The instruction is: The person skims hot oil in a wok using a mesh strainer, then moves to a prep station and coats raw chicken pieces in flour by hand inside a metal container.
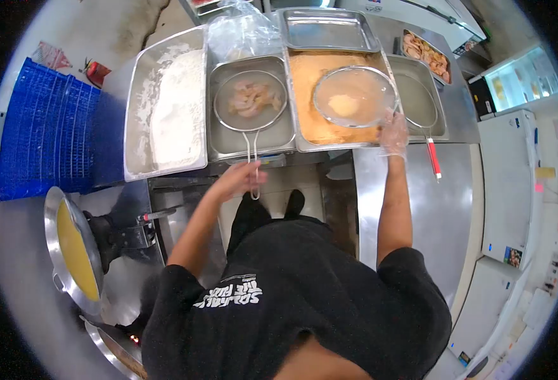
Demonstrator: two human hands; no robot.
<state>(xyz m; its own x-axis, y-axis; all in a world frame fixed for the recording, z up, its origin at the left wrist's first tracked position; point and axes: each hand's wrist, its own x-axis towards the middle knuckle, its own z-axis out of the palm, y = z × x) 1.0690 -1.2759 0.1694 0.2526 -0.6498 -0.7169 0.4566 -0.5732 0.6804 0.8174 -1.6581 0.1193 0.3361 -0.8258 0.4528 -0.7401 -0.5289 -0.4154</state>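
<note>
My left hand (pixel 237 178) is at the long wire handle of a round sieve (pixel 251 101); its fingers are blurred and their grip is unclear. Pale raw pieces of meat (pixel 252 98) lie in this sieve, over a steel tray (pixel 218 140) of cloudy liquid. In a clear plastic glove, my right hand (pixel 394 134) grips a second round sieve (pixel 361 84) at its lower right edge. A small mound of light yellow powder (pixel 343 104) sits in that sieve, above a tray of orange-brown powder (pixel 301 82).
A white flour tray (pixel 180 107) is at left, beside blue baskets (pixel 47 133). A red-handled strainer (pixel 433 158) lies over another liquid tray (pixel 440 120) at right. Behind are an empty steel tray (pixel 329 30), a plastic bag (pixel 244 31) and a food tray (pixel 426 54). A yellow-filled wok (pixel 76 250) stands lower left.
</note>
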